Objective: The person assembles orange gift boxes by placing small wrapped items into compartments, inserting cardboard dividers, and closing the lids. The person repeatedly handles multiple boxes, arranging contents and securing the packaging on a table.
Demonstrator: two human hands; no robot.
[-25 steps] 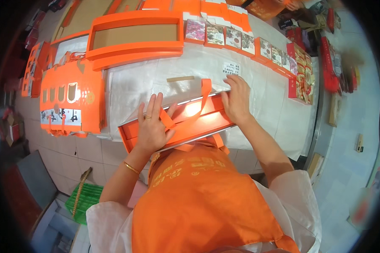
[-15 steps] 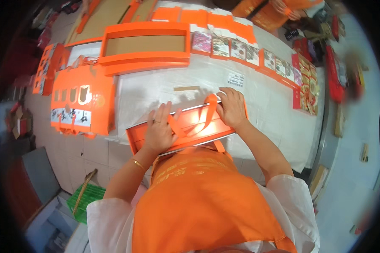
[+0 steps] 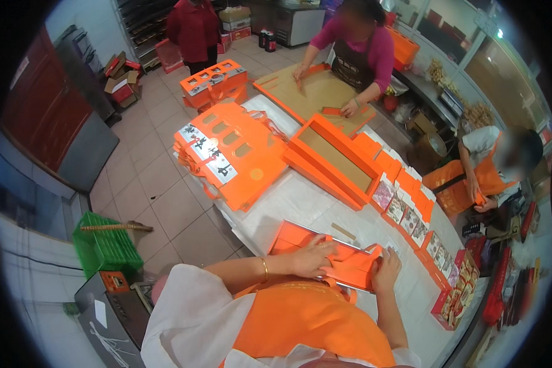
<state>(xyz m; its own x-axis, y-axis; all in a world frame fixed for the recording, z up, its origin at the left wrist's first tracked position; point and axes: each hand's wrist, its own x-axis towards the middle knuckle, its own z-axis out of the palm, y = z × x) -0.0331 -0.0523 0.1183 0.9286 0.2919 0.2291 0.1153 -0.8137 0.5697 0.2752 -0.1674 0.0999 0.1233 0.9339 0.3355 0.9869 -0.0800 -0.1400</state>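
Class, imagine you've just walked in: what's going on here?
The person's left hand rests on an orange box at the table, and the right hand touches its right end. Across the table, a co-worker has both hands at a brown board; another, at the right, holds something small and orange. Small boxes stand in a row.

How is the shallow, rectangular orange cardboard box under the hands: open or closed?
Open. The orange cardboard box has no lid on; its orange inside shows beside the left hand.

Soft indoor light, 1 small glare spot [image 3: 500,33] at upper right, bent edges, black surround.
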